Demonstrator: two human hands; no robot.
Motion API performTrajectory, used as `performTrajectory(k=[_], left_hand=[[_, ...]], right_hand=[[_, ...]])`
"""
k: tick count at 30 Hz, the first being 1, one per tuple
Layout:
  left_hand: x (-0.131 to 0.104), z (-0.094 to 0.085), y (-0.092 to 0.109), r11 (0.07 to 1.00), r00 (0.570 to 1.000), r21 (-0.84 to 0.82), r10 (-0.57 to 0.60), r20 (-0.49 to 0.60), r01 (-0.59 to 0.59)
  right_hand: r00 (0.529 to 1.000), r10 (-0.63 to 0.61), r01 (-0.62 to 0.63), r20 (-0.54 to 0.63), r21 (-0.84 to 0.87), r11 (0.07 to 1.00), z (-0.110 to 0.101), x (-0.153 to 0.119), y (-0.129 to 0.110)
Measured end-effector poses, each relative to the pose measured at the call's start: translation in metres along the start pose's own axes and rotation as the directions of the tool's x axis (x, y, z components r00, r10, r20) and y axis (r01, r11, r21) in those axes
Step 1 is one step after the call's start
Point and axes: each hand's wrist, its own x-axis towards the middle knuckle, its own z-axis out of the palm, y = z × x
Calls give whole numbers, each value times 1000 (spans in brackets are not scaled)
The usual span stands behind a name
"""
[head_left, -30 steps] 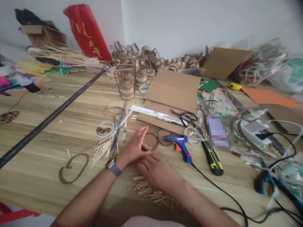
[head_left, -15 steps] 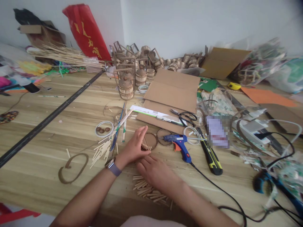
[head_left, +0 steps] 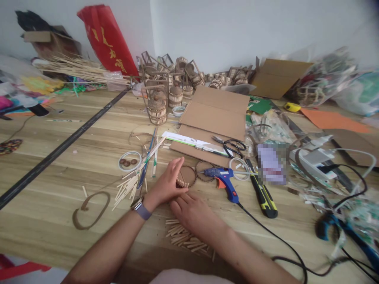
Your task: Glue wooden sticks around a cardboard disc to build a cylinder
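Observation:
In the head view, my left hand (head_left: 167,179) is curved round the left side of a small round basket base (head_left: 192,184), a brown ring with short wooden sticks standing along its near edge. Its thumb lies by those sticks and its fingers point up and away. My right hand (head_left: 191,211) is closed just below, at the ring's near side; its fingertips are hidden, so what they pinch does not show. Under the right wrist lies a pile of short sticks (head_left: 189,240). Another brown ring (head_left: 205,179) touches the tip of a blue glue gun (head_left: 220,173).
A yellow-black utility knife (head_left: 265,197), black scissors (head_left: 235,146) and a white tape roll (head_left: 130,169) surround the work. The glue gun's black cable (head_left: 266,228) runs to the right. Finished miniature baskets (head_left: 156,108) stand behind, beside cardboard sheets (head_left: 214,112).
Almost nothing differs. Both hands keep their places at the ring, and the whole view has shifted very slightly.

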Motion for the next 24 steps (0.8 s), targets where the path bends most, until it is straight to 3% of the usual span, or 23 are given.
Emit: performTrajectory(k=[5, 9, 13, 16, 19, 24], left_hand=[[0, 0, -1, 1000, 1000, 2, -8, 13, 8], [-1, 1, -2, 999, 999, 7, 51, -18, -51], [-1, 1, -1, 996, 996, 25, 87, -36, -86], [-1, 0, 2, 997, 998, 43, 60, -25, -59], [-1, -1, 3, 996, 997, 54, 69, -29, -67], [0, 1, 2, 995, 996, 63, 80, -38, -78]], right_hand=[[1000, 2, -1, -16, 33, 999, 2, 1, 3], [998, 0, 9, -57, 148, 989, -11, -7, 15], [975, 192, -115, -110, 486, 866, -28, -19, 39], [912, 395, -240, -108, 641, 729, -26, -24, 55], [862, 505, -342, -38, 691, 637, -14, -23, 64], [850, 527, -383, 6, 695, 609, 1, -17, 63]])
